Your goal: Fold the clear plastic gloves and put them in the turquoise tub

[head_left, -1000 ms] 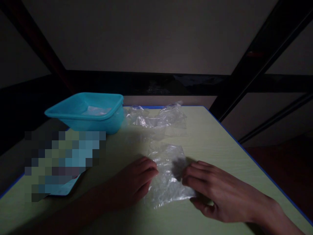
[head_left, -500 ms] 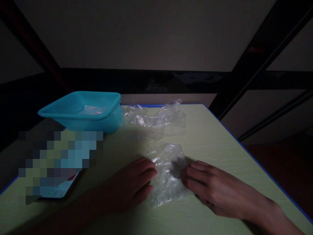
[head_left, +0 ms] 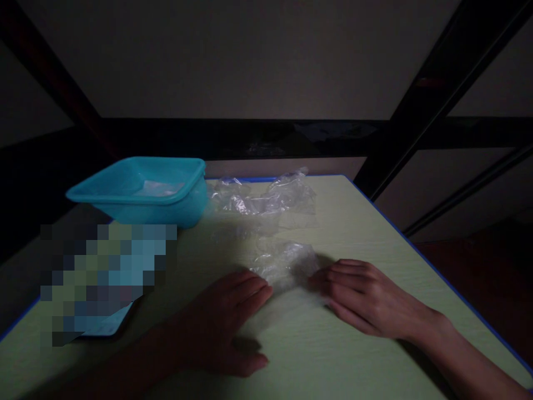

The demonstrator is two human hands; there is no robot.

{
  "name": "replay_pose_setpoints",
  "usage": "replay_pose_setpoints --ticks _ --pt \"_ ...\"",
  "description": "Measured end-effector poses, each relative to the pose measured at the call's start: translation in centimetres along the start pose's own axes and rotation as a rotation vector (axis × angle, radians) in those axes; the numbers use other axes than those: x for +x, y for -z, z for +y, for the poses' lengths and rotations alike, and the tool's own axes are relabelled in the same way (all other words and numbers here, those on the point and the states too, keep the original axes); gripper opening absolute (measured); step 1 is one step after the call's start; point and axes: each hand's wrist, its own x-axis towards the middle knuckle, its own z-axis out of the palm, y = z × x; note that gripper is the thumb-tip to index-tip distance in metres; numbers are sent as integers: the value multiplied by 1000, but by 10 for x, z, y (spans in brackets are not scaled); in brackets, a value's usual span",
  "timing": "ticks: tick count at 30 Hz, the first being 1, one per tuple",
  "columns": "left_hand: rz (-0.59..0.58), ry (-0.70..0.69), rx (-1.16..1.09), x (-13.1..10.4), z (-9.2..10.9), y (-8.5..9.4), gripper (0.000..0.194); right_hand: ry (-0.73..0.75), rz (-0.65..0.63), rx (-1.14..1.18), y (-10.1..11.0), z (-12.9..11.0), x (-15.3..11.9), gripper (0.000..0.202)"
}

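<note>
A clear, crinkled plastic bag (head_left: pixel 287 261) lies on the table between my hands, its near edge blurred. At its left side my left hand (head_left: pixel 233 316) rests with the fingers together at the plastic and the thumb spread apart. My right hand (head_left: pixel 362 294) is closed, its bent fingers pinching the bag's right edge; the fingertips are partly in shadow. Just beyond lies more crumpled clear plastic (head_left: pixel 266 203).
A turquoise plastic basin (head_left: pixel 187 208) stands at the back left, with something pale inside. In front of it lies a flat item, mostly pixelated, with a light blue corner (head_left: pixel 110 322). The pale table (head_left: pixel 375 228) has a blue edge; a wall and dark bars stand behind.
The bag's near part has gone away from me, so less of it lies spread out. My right hand moved slightly forward. My left thumb has spread away from its fingers.
</note>
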Motion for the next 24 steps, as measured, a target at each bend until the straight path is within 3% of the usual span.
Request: replay_pose_setpoints --ticks 6,11,16,21,24 --pt "80 47 -15 1 0 -5 45 -67 -70 14 -2 3 -2 34" --pt "76 135 -87 4 -4 -8 33 -111 -91 15 -4 6 -3 35" --pt "65 293 -202 6 -7 -9 26 -193 -51 89 -4 9 -2 34" --pt "112 529 -338 9 -8 -8 27 -409 -29 336 -6 13 -3 26" --pt "148 633 -401 14 -8 -6 15 -525 9 486 -9 17 1 25"
